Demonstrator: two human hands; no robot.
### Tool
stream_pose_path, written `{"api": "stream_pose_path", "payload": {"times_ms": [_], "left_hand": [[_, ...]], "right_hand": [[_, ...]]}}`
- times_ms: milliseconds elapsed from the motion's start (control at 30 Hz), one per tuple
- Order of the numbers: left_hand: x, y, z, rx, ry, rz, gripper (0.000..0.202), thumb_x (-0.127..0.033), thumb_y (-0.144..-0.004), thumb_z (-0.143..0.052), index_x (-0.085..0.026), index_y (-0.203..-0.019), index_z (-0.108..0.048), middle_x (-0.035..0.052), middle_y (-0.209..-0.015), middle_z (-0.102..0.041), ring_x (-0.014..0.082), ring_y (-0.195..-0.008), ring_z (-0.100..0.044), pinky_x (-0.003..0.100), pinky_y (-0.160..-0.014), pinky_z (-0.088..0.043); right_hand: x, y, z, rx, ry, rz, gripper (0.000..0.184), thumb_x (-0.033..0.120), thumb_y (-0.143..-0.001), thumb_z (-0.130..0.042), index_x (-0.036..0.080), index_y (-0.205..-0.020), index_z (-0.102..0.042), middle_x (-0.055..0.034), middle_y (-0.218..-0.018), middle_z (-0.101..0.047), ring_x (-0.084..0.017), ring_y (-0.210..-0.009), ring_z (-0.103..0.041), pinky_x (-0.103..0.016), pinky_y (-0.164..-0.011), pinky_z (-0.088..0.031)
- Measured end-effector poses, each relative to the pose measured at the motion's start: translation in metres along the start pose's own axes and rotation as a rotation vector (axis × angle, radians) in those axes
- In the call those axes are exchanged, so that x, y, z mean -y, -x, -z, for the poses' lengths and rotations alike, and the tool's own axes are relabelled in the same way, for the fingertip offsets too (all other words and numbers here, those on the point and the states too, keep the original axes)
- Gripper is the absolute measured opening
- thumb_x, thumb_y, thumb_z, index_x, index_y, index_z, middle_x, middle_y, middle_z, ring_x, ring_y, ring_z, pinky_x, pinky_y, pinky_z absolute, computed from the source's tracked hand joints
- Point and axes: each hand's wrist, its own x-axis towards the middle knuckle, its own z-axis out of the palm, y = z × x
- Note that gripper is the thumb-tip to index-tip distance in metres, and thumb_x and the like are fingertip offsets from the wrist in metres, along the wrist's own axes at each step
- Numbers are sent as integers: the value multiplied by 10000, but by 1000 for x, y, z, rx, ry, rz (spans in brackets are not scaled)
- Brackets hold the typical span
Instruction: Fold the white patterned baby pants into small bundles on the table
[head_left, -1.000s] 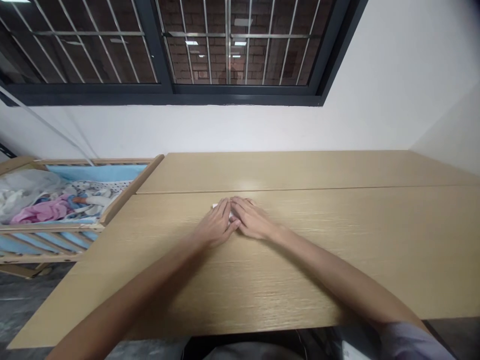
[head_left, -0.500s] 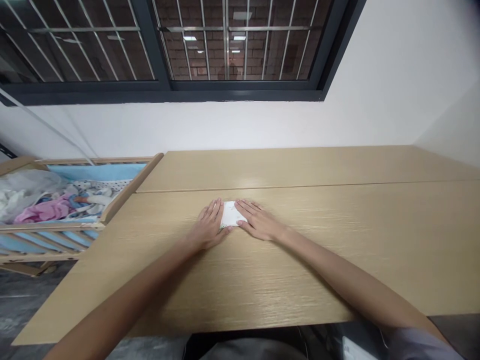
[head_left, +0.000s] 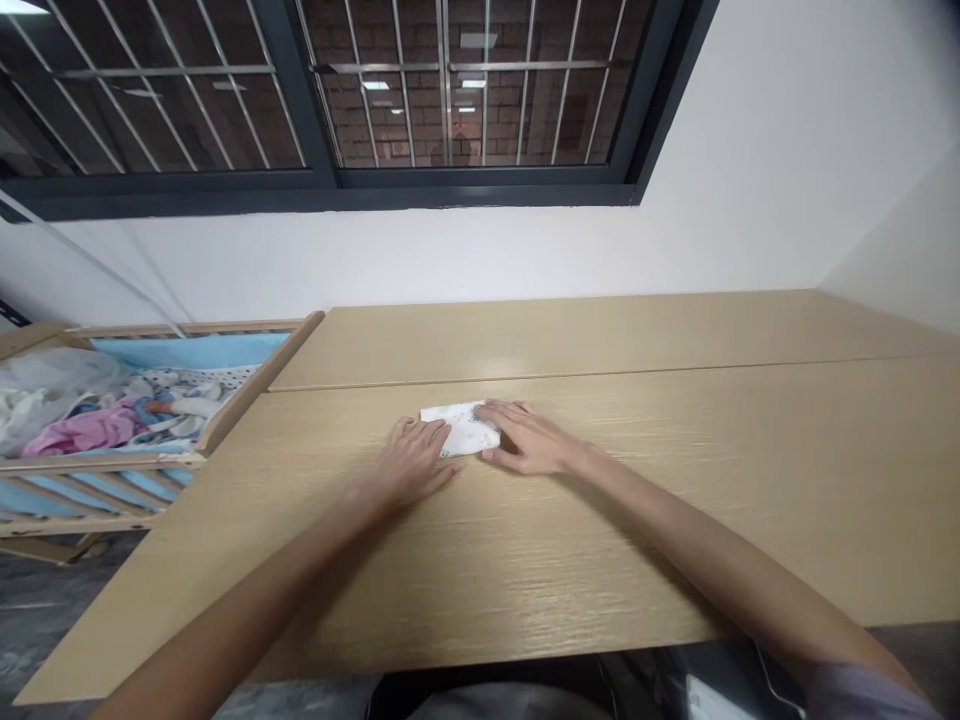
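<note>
A small folded white cloth (head_left: pixel 463 430) with a faint print lies on the wooden tabletop between my two hands. My left hand (head_left: pixel 415 462) rests at its lower left side, fingertips on the cloth, thumb stretched out below it on the wood. Nothing is gripped in this hand. Around the cloth's right end curves my right hand (head_left: pixel 530 440), fingers over the upper right corner and thumb by the lower right corner. Its palm is arched off the table. The fingers cover part of the cloth's right end.
The tabletop (head_left: pixel 675 480) has a seam across its far part. At left stands a wooden crib (head_left: pixel 259 385) with blue lining and a heap of clothes (head_left: pixel 97 425). A white wall (head_left: pixel 525 250) and a barred window (head_left: pixel 457 100) are behind the table.
Both hands lay flat over the cloth's ends before. Now they are arched, and the left hand has drawn slightly back. More of the cloth shows, including its upper left corner.
</note>
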Motion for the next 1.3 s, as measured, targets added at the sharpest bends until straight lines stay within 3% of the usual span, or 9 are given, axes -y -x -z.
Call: {"api": "stream_pose_path", "payload": {"times_ms": [100,267,433,600,733,900,1067,1167,1300], "left_hand": [[4,-6,-4,-21,21,10,490,-463,-925,-579,-125,-1280,-578,204,-1305,-648,349,-1184,-604,533,-1073,-359],[11,-20,-4,-49,30,72,284,-201,-856,-567,-160,-1125,-648,144,-1116,-724,285,-1065,-652,463,-1046,-390],[3,-26,32,-140,63,229,244,-232,-889,-486,-180,-1030,-678,142,-1143,-689,322,-1091,-617,497,-961,-426],[-10,-15,78,-87,743,479,371,-427,-854,-601,-199,-1146,-581,40,-906,-712,222,-788,-664,334,-699,-502],[-16,-2,68,22,1007,604,601,-523,-787,-680,-183,-1229,-455,-3,-745,-684,214,-668,-661,288,-573,-452],[-18,3,31,123,764,677,602,-469,-787,-684,-173,-1251,-439,-22,-711,-657,233,-698,-672,301,-595,-447],[-22,-1,25,201,423,616,440,-402,-892,-573,-168,-1249,-464,66,-895,-709,272,-862,-699,330,-677,-471],[-32,1,29,224,191,573,327,-365,-947,-479,-149,-1188,-528,123,-924,-720,317,-893,-696,383,-737,-471],[-61,15,29,96,-52,378,370,-366,-972,-418,-105,-1154,-606,205,-1089,-698,369,-1018,-647,482,-854,-478]], "right_hand": [[-6,-7,-9,31,-32,-18,764,538,-933,-563,177,-1561,-320,-184,-1568,-409,-365,-1430,-389,-567,-1142,-303],[-8,-23,-25,-111,-40,-83,526,211,-862,-547,168,-1384,-502,-165,-1381,-589,-322,-1271,-530,-518,-1058,-361],[-5,-41,-7,-328,-318,-164,409,214,-826,-589,205,-1229,-524,-84,-1126,-670,-269,-1065,-604,-473,-977,-415],[4,-52,32,-346,-799,-105,478,331,-849,-657,223,-1263,-444,-13,-946,-610,-180,-806,-600,-318,-703,-488],[3,-59,34,-217,-849,-220,526,357,-802,-745,231,-1242,-486,-28,-999,-611,-166,-812,-611,-290,-672,-500],[-12,-68,-1,-91,-779,-334,565,358,-723,-827,209,-1177,-525,-59,-1079,-629,-161,-813,-621,-281,-661,-523],[-23,-73,-28,-76,-605,-320,456,341,-784,-777,171,-1153,-570,-83,-1081,-645,-197,-894,-639,-321,-739,-538],[-16,-68,-25,-107,-399,-253,367,370,-884,-682,159,-1172,-593,-131,-1165,-631,-246,-1039,-630,-397,-891,-526],[11,-54,-7,-113,-158,-37,443,447,-1012,-482,183,-1365,-534,-167,-1401,-548,-298,-1284,-532,-492,-1087,-419]]}}
